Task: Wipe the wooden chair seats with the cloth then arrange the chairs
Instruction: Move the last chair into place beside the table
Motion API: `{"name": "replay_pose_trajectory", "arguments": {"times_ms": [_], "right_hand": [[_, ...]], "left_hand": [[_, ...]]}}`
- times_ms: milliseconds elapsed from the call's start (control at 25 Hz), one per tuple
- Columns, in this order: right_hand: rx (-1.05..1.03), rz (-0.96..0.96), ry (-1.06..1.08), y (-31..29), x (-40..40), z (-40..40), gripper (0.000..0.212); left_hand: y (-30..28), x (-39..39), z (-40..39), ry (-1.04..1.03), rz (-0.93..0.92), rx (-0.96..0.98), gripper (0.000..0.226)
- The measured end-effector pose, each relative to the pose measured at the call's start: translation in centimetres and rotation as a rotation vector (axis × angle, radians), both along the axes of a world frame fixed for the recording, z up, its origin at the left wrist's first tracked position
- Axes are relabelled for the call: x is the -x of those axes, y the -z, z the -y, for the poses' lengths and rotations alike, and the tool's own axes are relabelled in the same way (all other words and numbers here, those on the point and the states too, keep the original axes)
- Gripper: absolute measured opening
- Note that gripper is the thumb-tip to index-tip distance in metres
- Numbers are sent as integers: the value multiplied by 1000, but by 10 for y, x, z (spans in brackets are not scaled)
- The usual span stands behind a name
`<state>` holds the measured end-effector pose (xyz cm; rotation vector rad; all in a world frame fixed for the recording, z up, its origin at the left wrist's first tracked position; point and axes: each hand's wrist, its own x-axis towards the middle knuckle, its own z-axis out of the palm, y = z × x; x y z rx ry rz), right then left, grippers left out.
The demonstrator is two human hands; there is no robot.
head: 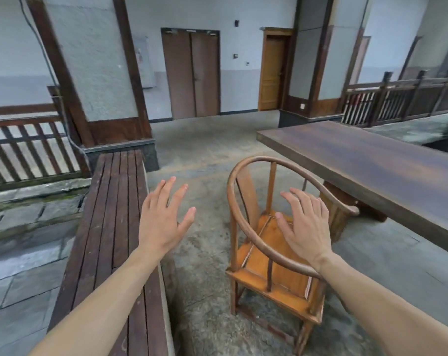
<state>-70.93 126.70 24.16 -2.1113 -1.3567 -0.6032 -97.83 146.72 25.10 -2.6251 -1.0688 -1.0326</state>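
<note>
A: Where does the orange-brown wooden chair with the round horseshoe back rail (274, 242) stand?

B: On the concrete floor (205, 253), just left of the long dark wooden worktop (371, 163), which I take as landmark. One arm-end of the rail points at the worktop. The seat panel (274, 263) runs lengthwise away from the camera, roughly along the worktop's near edge.

A: Hands?

B: Both bare, empty, fingers spread and straight. Right hand (303, 224) hovers above the seat, inside the curve of the rail, on the worktop side; whether it touches the wood I cannot tell. Left hand (163, 219) hangs over the floor farther from the worktop, between the chair and the dark slatted wooden bench (110, 227).

A: Cloth?

B: None in view. Neither hand holds one.

A: Which relation matters for the next move?

B: The chair lies directly under and ahead of the right hand, so that hand is much the nearer. The left stands apart from the rail's curved left side. My judgement: with no cloth out, any grip would fall on the rail, the right hand at the worktop end and the left crossing toward the worktop to meet the curve.
</note>
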Motion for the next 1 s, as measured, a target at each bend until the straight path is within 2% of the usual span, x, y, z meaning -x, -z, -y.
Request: {"name": "replay_pose_trajectory", "arguments": {"times_ms": [240,520,760,1000], "right_hand": [[9,-1,-115,-23,-89,-104,48],[-19,17,-264,-12,-103,-252,47],[-5,57,-350,11,-83,-414,50],[116,28,-317,14,-67,-572,52]], "left_hand": [[-15,-50,-61,-149,32,41,64],[-12,-56,-155,-265,64,45,62],[8,-44,-297,-311,35,54,61],[7,-46,-456,-302,-29,119,64]]}}
